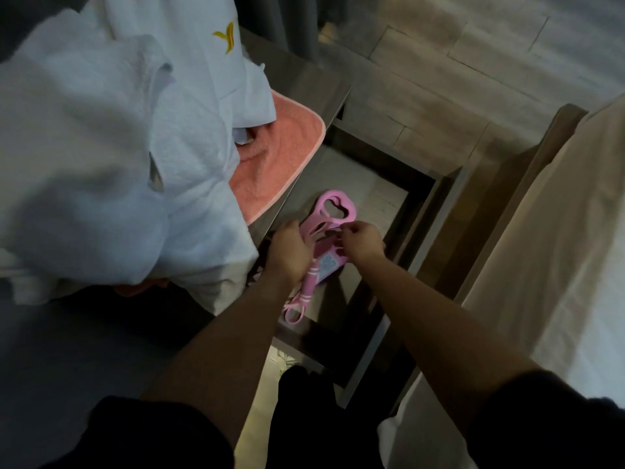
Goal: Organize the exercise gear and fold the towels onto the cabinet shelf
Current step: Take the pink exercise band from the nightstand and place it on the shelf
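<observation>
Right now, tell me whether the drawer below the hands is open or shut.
Open. The drawer is pulled out from the cabinet, pale bottom showing; left hand and right hand hold pink exercise gear over it.

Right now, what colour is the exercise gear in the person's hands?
The exercise gear is pink, white-striped at one end; head view shows it best.
</observation>
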`<state>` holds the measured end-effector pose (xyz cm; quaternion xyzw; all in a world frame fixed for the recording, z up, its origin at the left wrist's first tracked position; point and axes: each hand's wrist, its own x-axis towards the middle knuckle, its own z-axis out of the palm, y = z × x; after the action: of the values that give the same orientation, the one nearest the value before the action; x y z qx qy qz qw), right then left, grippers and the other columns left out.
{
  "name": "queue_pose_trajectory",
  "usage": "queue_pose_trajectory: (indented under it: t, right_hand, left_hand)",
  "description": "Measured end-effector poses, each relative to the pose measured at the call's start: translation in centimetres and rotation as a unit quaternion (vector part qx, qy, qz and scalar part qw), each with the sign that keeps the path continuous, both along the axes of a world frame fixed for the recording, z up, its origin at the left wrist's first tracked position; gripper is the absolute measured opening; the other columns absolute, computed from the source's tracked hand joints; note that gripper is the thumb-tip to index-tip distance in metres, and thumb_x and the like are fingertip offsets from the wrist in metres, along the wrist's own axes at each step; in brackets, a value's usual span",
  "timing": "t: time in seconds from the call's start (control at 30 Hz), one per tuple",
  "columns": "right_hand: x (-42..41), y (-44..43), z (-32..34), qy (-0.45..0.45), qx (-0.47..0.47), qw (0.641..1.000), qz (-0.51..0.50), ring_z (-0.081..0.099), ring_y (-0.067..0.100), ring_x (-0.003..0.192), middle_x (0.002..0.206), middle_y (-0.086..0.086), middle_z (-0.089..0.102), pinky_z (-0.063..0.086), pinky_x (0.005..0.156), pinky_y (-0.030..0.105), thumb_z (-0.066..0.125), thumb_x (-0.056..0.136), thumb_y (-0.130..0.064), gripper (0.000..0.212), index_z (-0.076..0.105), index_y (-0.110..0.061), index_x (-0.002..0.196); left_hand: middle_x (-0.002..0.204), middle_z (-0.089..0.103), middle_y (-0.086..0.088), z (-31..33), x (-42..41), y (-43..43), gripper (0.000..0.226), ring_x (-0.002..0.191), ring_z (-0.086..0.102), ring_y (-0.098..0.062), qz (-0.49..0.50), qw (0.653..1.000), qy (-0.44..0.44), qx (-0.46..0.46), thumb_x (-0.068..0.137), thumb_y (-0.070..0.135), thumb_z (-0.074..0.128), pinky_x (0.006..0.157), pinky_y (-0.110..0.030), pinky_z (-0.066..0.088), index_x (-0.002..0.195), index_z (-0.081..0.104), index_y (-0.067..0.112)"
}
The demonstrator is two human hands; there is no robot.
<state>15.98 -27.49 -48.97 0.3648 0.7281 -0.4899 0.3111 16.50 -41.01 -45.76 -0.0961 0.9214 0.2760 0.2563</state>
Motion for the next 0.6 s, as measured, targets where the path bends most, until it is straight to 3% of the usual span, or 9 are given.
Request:
queue_pose_trajectory:
  t: [0.2,0.3,0.4,0.53,0.6]
  right_hand:
    - [-0.7,-1.6,-4.0,-0.041,-0.132,0.986,-0.096,0.065,0.034,0.108,0.121,0.022,0.064,0.054,0.094,0.047,0.052,0.095,-0.009,0.030,0.061,0.004,0.122]
    - [-0.9,-2.4,-5.2,-0.042,-0.122,0.984,-0.121,0.065,0.033,0.104,0.118,0.020,0.066,0.052,0.097,0.045,0.054,0.095,-0.011,0.019,0.066,-0.001,0.107]
    - [-1.1,-2.8,-5.9,-0.041,-0.103,0.985,-0.136,0.064,0.029,0.102,0.115,0.018,0.068,0.048,0.101,0.043,0.058,0.095,-0.012,0.010,0.067,-0.009,0.092]
    - [-0.8,-2.9,-5.8,-0.045,-0.109,0.977,-0.178,0.063,0.031,0.109,0.115,0.016,0.069,0.047,0.102,0.042,0.062,0.093,-0.012,0.012,0.068,-0.006,0.102]
    - [-0.4,-2.8,-5.3,-0.043,-0.131,0.971,-0.196,0.064,0.034,0.108,0.113,0.020,0.069,0.049,0.100,0.044,0.060,0.095,-0.012,0.009,0.067,-0.006,0.096]
  left_hand:
    - [0.121,0.064,-0.020,-5.5,-1.5,-1.1,0.028,0.114,0.059,-0.036,0.067,0.993,-0.095,0.027,0.098,0.014,0.050,0.101,-0.046,0.045,0.123,0.058,0.002]
    - [0.113,0.065,-0.013,-7.0,-0.9,-1.7,0.027,0.107,0.061,-0.031,0.099,0.988,-0.095,0.069,0.099,0.015,0.051,0.094,-0.041,0.048,0.123,0.058,0.005]
    - [0.116,0.064,-0.018,-7.8,-0.6,-1.5,0.032,0.101,0.058,-0.025,0.127,0.984,-0.080,0.095,0.097,0.010,0.054,0.087,-0.033,0.044,0.128,0.056,0.001]
    - [0.096,0.063,-0.009,-7.7,-0.3,-1.8,0.008,0.092,0.059,-0.024,0.149,0.980,-0.050,0.123,0.093,0.006,0.060,0.076,-0.029,0.043,0.100,0.061,0.010]
    - [0.088,0.061,-0.002,-7.1,-0.2,-2.0,0.010,0.088,0.060,-0.022,0.135,0.982,-0.042,0.126,0.093,0.007,0.061,0.075,-0.031,0.046,0.090,0.058,0.017]
